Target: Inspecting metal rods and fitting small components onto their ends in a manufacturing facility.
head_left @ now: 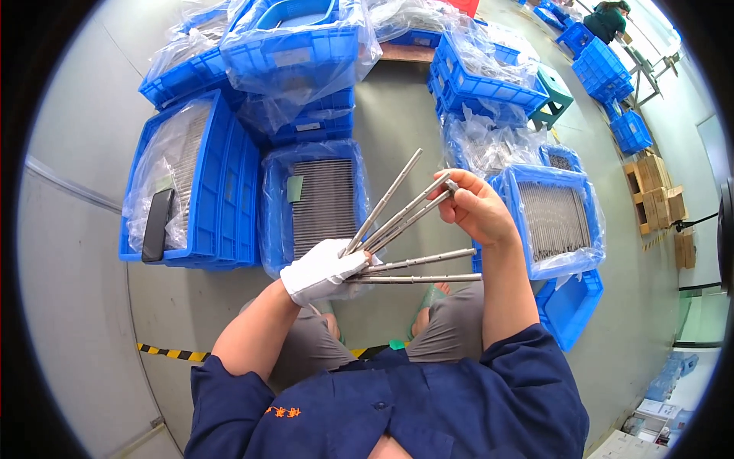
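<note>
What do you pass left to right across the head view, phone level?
Phone → gloved left hand → bare right hand → rod crate at right → wooden stack. Held rods left out: they overlap both hands.

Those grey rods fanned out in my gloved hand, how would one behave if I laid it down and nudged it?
The rods run straight from your left hand without sagging, so one is probably stiff. Their slim, seemingly round shape suggests it would likely roll. The metallic sheen hints at heft for its thinness.
</note>
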A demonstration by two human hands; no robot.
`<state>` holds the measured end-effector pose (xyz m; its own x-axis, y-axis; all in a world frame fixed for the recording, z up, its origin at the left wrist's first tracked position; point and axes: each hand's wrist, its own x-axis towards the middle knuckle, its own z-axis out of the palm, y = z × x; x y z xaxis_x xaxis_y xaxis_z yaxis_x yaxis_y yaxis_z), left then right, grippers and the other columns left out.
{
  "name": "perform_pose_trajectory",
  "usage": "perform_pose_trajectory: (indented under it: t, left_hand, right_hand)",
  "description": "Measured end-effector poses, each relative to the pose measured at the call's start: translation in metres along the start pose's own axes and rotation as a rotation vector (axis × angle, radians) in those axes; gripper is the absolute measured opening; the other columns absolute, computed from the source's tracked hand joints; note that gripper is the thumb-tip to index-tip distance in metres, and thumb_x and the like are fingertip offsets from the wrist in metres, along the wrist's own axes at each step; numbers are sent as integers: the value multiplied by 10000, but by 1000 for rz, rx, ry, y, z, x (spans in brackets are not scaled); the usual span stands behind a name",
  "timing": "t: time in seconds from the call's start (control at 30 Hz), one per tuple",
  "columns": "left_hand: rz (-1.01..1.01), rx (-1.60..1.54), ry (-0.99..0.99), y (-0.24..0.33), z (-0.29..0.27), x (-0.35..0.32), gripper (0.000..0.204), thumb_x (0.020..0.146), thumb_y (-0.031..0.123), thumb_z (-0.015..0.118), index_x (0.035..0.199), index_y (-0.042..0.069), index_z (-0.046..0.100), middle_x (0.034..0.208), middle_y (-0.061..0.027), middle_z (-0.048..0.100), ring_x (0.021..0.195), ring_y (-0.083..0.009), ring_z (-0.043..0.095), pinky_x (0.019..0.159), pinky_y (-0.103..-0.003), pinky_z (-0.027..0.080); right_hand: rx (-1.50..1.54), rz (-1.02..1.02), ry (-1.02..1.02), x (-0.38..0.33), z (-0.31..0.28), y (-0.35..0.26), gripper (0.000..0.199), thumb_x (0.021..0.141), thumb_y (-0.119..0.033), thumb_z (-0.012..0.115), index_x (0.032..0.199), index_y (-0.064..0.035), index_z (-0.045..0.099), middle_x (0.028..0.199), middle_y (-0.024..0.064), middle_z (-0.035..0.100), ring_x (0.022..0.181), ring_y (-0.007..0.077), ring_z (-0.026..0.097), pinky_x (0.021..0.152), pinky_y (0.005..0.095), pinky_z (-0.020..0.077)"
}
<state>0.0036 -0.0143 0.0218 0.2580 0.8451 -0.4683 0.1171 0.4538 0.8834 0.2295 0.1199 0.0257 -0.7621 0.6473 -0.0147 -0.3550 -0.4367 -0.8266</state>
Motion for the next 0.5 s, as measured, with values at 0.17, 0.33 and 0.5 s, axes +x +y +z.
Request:
perform_pose_trajectory:
  t: [0.17, 0.33, 0.5]
  left_hand:
    - [14, 16, 29, -2, 1, -2, 414, 795, 413, 497, 912, 30, 606, 693, -22, 546, 635, -104, 489, 583, -245, 416]
    - [88, 100, 46, -4, -2, -1, 424, 794, 424, 491, 903, 30, 603, 701, -37, 559, 656, -119, 506, 609, -258, 421]
    - [-1, 37, 46, 3, 4, -3, 432, 791, 429, 484, 900, 25, 590, 707, -51, 567, 667, -125, 516, 622, -260, 420]
  right_hand:
    - [-347, 21, 165, -6, 5, -9, 304, 745, -107, 628, 1024, -19, 546, 860, 85, 614, 608, 84, 483, 580, 216, 412]
    - [-201, 2, 81, -3, 10, -8, 280, 741, -81, 623, 1004, -19, 548, 869, 106, 610, 634, 93, 514, 604, 226, 437]
    - [-571, 287, 75, 1, 40, 11, 345, 662, 28, 623, 993, 18, 528, 871, 119, 610, 651, 126, 559, 604, 234, 456]
